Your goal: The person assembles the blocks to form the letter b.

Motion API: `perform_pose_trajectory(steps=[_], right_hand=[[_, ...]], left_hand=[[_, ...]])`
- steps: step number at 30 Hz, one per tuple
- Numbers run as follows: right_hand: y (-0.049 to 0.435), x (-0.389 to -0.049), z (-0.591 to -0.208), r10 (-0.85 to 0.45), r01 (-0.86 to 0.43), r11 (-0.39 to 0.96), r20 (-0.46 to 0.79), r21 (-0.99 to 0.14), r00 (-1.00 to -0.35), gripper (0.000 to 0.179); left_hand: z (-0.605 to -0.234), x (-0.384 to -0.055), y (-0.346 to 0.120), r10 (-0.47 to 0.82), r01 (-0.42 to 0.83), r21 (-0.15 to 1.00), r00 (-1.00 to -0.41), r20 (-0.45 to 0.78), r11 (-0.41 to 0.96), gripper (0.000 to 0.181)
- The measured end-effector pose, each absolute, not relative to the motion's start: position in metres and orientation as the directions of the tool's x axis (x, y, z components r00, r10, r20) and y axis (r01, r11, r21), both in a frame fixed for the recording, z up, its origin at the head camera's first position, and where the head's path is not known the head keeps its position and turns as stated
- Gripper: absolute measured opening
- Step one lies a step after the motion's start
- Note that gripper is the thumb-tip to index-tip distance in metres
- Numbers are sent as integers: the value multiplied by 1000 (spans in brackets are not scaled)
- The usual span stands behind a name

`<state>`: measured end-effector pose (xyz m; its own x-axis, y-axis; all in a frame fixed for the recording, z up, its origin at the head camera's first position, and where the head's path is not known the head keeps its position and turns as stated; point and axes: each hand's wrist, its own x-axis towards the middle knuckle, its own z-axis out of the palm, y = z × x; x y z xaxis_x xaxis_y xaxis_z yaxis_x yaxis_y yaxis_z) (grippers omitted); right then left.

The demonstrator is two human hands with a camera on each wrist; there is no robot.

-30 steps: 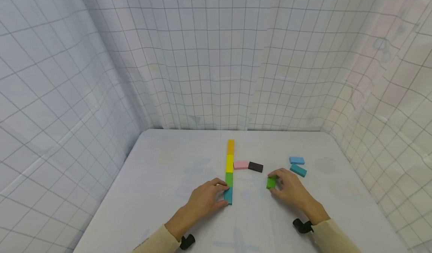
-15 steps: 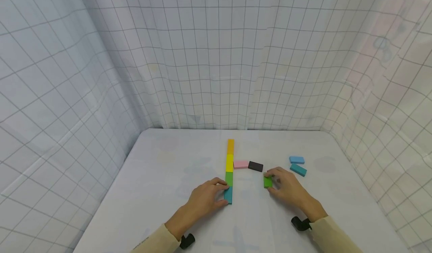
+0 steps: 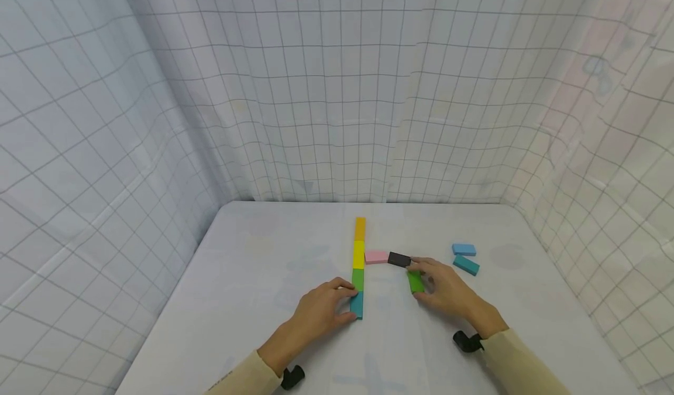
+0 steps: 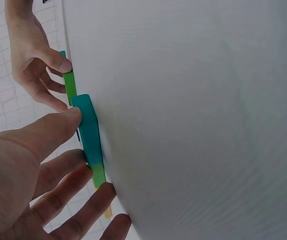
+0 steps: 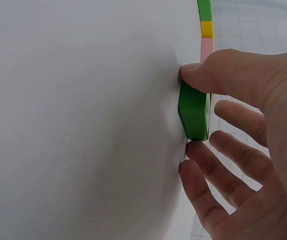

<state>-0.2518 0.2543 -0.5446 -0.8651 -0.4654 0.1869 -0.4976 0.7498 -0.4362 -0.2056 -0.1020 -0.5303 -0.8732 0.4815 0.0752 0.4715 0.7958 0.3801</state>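
Observation:
My left hand holds a teal block between thumb and fingers, at the near end of a straight column. Beyond it in that column lie a green block, a yellow block and an orange block. My right hand pinches another green block, thumb at its near end and fingertips at its far end, beside the black block's right end. In the right wrist view this green block sits low against the white surface.
From the yellow block a pink block runs right, followed by a slightly slanted black block. A light blue block and a second teal block lie to the right. Gridded white curtains surround the white table.
My right hand has slid the green block leftward and slightly away, up to the black block's right end, turning it a little. The left hand and the column have stayed put.

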Motion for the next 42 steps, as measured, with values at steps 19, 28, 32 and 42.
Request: perform_pose_trajectory(steps=[19, 28, 32, 42], right_hand=[[251, -252, -543, -469, -498, 713, 194, -493, -862, 50], [252, -252, -546, -467, -509, 684, 222, -522, -856, 46], [253, -251, -547, -456, -500, 689, 223, -524, -862, 45], [253, -250, -547, -435, -480, 706, 216, -521, -874, 45]], left_hand=[[-530, -204, -102, 473, 470, 368, -877, 87, 803, 53], [-531, -205, -102, 478, 472, 371, -875, 81, 800, 53], [-531, -205, -102, 481, 473, 370, -873, 76, 800, 53], [-530, -205, -103, 486, 479, 366, -870, 80, 797, 53]])
